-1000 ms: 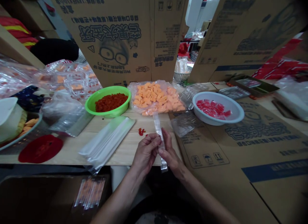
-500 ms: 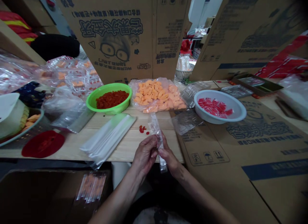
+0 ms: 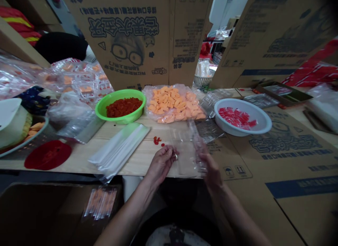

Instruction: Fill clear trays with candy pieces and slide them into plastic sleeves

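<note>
My left hand [image 3: 160,164] has thumb and fingers pinched at the left edge of a clear plastic tray [image 3: 186,154], thin and see-through, just above the table's front edge. On the tray's other side, my right hand [image 3: 210,166] is closed around its right edge and looks smeared by motion. More clear plastic seems to stand upright in the right hand, but I cannot tell how many pieces. A few small red bits [image 3: 156,140] lie on the wood beyond my left hand. Past them rests an open bag of orange pieces [image 3: 171,101].
A green bowl of dark red bits [image 3: 98,111] and a sheaf of clear bags [image 3: 118,152] are on the left. At right stands a pale blue bowl [image 3: 266,123] with red packets, on flattened cardboard [image 3: 253,168]. Filled strips [image 3: 100,203] lie in a box below.
My right hand has moved right, away from the left. The clear plastic, narrow and edge-on before, is now spread flat between both hands.
</note>
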Demonstrator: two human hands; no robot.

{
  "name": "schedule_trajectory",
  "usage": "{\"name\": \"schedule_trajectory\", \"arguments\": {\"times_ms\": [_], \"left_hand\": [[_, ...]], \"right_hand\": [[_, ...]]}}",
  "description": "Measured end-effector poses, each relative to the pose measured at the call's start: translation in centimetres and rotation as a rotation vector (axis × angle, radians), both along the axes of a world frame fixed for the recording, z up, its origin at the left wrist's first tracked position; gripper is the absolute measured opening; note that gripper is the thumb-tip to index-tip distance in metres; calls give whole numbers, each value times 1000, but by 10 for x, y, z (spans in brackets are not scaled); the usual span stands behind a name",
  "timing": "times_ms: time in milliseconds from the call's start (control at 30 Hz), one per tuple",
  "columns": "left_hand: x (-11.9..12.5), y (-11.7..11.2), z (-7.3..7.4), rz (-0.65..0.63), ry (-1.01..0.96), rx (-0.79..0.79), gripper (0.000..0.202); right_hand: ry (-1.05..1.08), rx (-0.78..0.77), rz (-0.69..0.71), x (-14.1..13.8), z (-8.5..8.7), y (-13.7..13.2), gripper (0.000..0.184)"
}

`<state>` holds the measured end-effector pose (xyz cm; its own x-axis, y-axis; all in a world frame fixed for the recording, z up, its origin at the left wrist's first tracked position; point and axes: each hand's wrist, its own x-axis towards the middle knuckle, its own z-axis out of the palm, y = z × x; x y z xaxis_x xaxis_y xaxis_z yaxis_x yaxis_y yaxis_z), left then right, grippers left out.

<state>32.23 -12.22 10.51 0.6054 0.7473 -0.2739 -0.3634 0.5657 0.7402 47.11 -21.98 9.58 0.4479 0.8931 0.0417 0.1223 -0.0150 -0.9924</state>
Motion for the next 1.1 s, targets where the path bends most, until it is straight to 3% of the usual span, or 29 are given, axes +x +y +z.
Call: {"name": "schedule_trajectory", "arguments": {"times_ms": [100, 167, 233, 300, 367, 433, 533, 633, 800, 900, 1000, 1100], "left_hand": [[-2, 14, -24, -115, 183, -8, 39], [-4, 23, -36, -158, 373, 117, 34], [-6, 31, -42, -100, 632, 398, 23], [-9, 43, -44, 18, 919, 773, 14], [-10, 57, -44, 70, 1162, 1097, 20], [-10, 73, -48, -21, 1277, 1311, 26], [-13, 89, -59, -193, 1258, 1498, 29], [-24, 94, -72, -182, 1302, 1552, 25], [-60, 93, -82, -8, 1434, 1514, 24], [-76, 92, -87, 16, 1356, 1493, 22], [-84, 88, -85, 23, 1215, 1498, 27], [-88, 69, -69, 67, 1130, 1480, 33]], "right_hand": [[81, -105, -1, 41, 10, -23, 73], [-38, -216, 56, 64, 15, -41, 74], [-199, -327, 109, 78, 15, -57, 77], [-283, -402, 130, 83, 12, -69, 78], [-259, -414, 125, 81, 7, -72, 76], [-180, -376, 96, 75, 1, -69, 75], [-44, -294, 48, 60, -7, -54, 74], [70, -214, 67, 43, -15, -35, 73], [141, -198, 131, 13, -27, 1, 75], [152, -156, 147, 0, -29, 22, 77], [164, -142, 149, 1, -30, 35, 77], [174, -202, 130, 15, -27, 37, 73]]}}
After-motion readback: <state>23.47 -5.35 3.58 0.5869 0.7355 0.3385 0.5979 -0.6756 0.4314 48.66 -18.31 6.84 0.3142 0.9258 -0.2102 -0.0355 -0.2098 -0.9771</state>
